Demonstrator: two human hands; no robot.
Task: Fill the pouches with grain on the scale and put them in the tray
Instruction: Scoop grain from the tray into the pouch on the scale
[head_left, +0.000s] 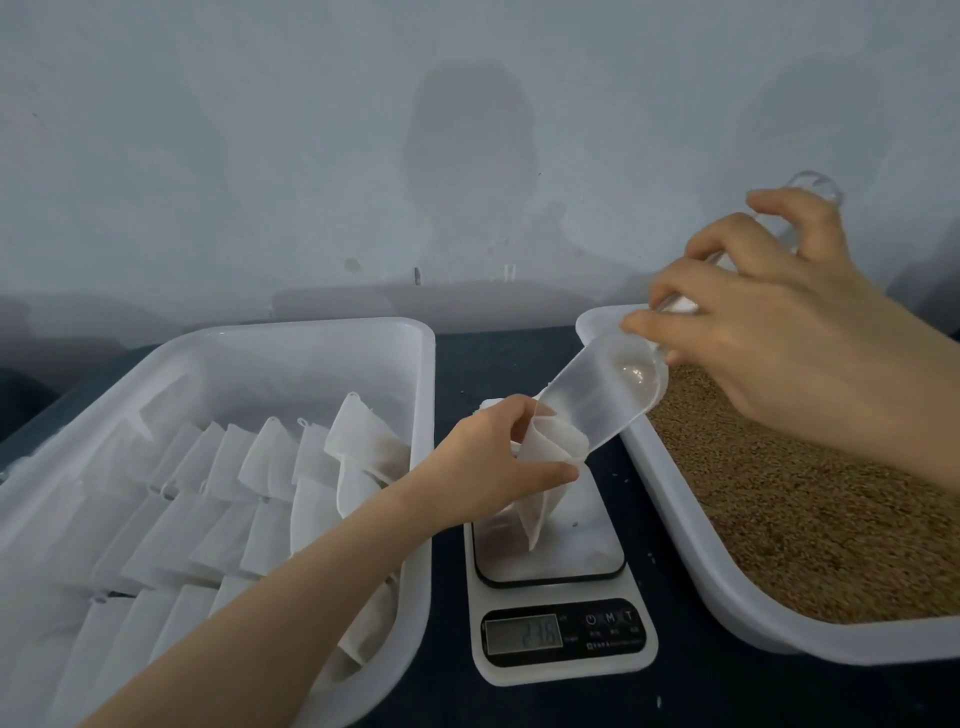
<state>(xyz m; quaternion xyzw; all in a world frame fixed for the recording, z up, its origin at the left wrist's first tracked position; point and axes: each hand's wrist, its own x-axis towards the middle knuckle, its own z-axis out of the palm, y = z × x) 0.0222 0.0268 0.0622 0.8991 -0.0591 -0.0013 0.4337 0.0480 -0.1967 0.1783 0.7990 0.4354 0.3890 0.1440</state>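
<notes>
Dark table (524, 364) holds pouch tray (311, 332), grain tray (675, 525); left hand (488, 462) grips pouch (545, 493), right hand (789, 338) grips scoop (602, 395).

- scale display (523, 635): digits blurred, unreadable.
- button labels (610, 618): too small to read.
- pouch tray (311, 330): cut off at the left and bottom edges.
- grain tray (727, 592): cut off at the right edge.
- scoop (608, 400): handle partly hidden under the right hand (795, 332).
- pouch (545, 467): partly hidden by the left hand (493, 457); contents cannot be seen.

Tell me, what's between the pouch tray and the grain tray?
The scale sits there on the dark table, in the head view. Over it the left hand holds a pouch and the right hand tips a scoop into it.
</notes>
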